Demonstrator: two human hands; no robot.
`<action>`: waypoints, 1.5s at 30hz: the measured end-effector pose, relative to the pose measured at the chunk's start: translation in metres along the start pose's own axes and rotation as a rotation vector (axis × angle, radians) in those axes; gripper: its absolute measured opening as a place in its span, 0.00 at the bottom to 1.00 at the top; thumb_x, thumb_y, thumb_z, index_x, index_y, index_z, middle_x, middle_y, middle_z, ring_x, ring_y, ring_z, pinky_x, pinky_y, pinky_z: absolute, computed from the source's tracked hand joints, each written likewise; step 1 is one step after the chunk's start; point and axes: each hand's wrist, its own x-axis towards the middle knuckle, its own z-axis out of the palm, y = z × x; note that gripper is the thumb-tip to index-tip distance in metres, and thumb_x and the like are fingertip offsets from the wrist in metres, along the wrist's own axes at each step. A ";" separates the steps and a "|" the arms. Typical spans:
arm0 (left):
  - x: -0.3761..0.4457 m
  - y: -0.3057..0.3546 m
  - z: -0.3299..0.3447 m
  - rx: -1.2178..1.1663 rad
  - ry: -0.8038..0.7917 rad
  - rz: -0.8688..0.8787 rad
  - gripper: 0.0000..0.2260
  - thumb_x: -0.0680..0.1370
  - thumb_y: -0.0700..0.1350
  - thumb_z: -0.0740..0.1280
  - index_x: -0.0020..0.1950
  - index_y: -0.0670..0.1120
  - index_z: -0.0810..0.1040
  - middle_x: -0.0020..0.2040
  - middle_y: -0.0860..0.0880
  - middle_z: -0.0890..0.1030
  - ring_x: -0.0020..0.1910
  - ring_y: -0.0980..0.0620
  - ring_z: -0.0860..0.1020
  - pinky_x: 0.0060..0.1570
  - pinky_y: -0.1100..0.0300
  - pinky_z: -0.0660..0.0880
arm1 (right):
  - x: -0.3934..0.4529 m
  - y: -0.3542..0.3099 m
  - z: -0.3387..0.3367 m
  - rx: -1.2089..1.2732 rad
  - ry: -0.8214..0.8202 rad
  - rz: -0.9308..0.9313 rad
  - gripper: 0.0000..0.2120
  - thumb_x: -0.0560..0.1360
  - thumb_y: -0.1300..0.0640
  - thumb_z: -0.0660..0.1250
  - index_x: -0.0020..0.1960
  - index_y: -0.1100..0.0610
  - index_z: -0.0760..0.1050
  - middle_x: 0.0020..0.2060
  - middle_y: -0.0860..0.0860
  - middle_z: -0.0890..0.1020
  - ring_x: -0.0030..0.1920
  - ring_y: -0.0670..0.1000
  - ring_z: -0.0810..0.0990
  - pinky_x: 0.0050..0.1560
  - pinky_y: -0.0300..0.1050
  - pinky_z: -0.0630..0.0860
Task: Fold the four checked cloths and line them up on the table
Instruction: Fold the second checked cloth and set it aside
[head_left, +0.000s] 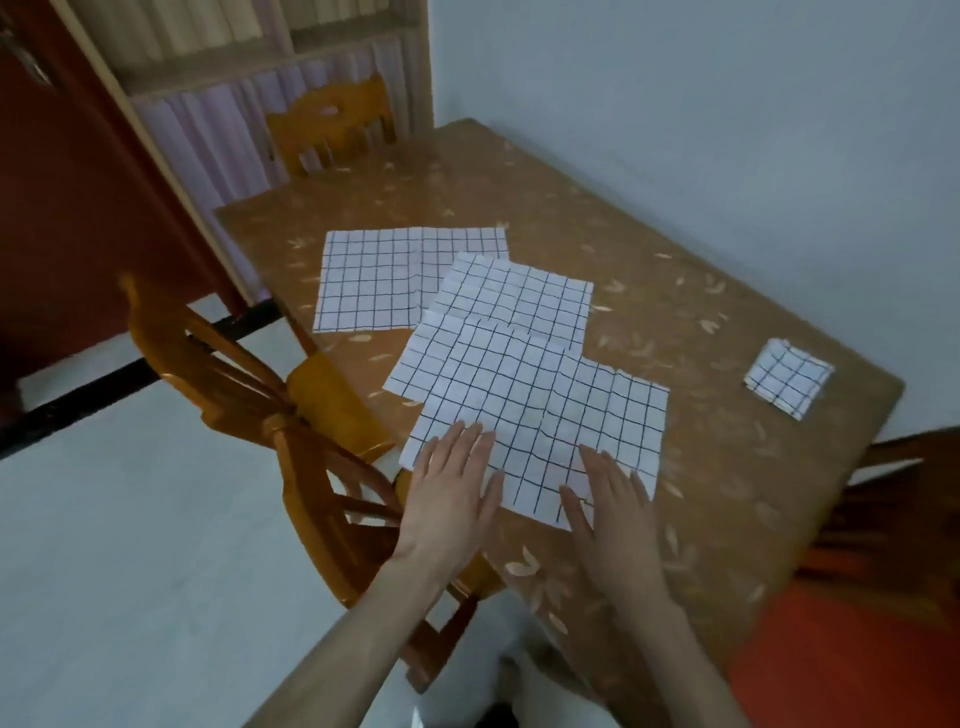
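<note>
- Cloths, four in all and white with a dark check, lie on the brown leaf-patterned desk (727, 519).
- Nearest the person, the left hand (449, 499) rests flat on the near left corner of the nearest cloth (540, 415), fingers straight and close together, its grip wide and holding nothing.
- The right hand (610, 501) lies flat on the same cloth's near edge, just beside the left, fingers straight, grip also wide and holding nothing.
- That nearest cloth is spread open and overlaps the near part of the middle cloth (514, 296), which is also unfolded and turned at a slant.
- The middle cloth in turn covers the near right corner of the far cloth (384, 275), open flat towards the desk's left edge.
- Well apart to the right, near the desk's right edge, sits the folded cloth (787, 382), a small thick square.
- A wooden chair (249, 395) stands at the desk's left side, and a second chair (332, 124) at the far end.
</note>
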 end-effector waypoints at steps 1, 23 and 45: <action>0.007 0.000 0.006 0.000 -0.026 0.005 0.29 0.85 0.59 0.43 0.80 0.48 0.66 0.80 0.48 0.68 0.82 0.48 0.59 0.80 0.45 0.58 | 0.000 0.007 0.004 0.019 -0.003 0.039 0.27 0.87 0.41 0.54 0.81 0.52 0.62 0.78 0.49 0.69 0.81 0.50 0.61 0.82 0.55 0.54; 0.086 0.026 0.186 0.166 -0.435 -0.051 0.37 0.79 0.63 0.39 0.83 0.44 0.57 0.80 0.42 0.66 0.78 0.41 0.66 0.75 0.41 0.65 | 0.038 0.143 0.120 -0.176 -0.131 0.337 0.31 0.84 0.36 0.45 0.83 0.47 0.58 0.82 0.50 0.62 0.82 0.54 0.59 0.77 0.57 0.62; 0.176 -0.049 0.220 0.123 -0.318 0.587 0.27 0.85 0.55 0.49 0.81 0.45 0.64 0.84 0.47 0.58 0.83 0.47 0.51 0.80 0.42 0.56 | -0.003 0.079 0.141 -0.126 0.031 0.199 0.25 0.85 0.44 0.54 0.79 0.52 0.67 0.76 0.48 0.72 0.76 0.48 0.68 0.77 0.52 0.61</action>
